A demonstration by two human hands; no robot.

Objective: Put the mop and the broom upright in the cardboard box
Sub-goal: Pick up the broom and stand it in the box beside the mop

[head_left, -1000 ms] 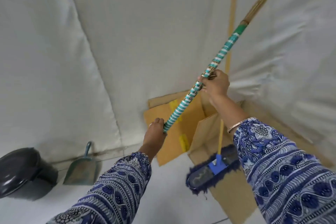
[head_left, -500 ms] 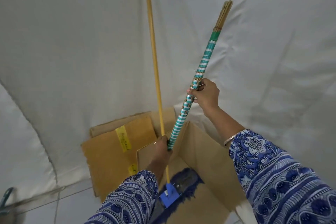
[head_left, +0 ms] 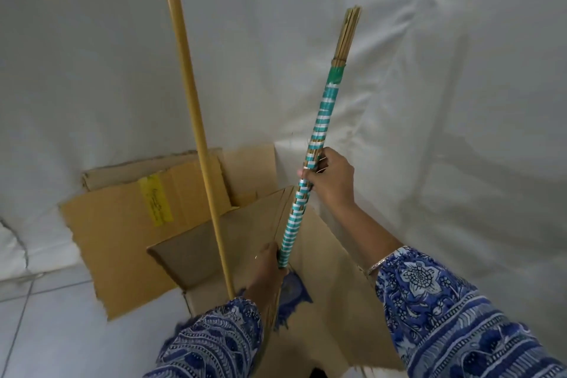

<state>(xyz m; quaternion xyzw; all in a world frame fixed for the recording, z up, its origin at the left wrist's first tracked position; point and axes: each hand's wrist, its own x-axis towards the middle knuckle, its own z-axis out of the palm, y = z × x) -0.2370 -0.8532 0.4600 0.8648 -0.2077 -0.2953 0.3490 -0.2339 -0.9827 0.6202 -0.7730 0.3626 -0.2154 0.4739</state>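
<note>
The broom [head_left: 322,119] has a handle wrapped in teal and white tape, with bare sticks at its upper end. It stands nearly upright over the open cardboard box [head_left: 331,254]. My right hand [head_left: 329,176] grips the handle at mid-length. Lower down, my left hand [head_left: 270,264] holds the handle just above the box opening. The mop [head_left: 196,119] stands in the box, its long yellow pole leaning against the white sheet. A bit of its blue fringed head [head_left: 294,288] shows beside my left wrist. The broom's lower end is hidden behind my left arm.
White fabric [head_left: 429,70] covers the wall and corner behind the box. Flattened cardboard sheets [head_left: 122,230], one with yellow tape, lean against the wall to the left. White floor tiles [head_left: 61,331] lie at the lower left.
The broom has swung from a slant to nearly upright and come down toward the box. The view has shifted right, so the dustpan and dark bin at left are out of frame.
</note>
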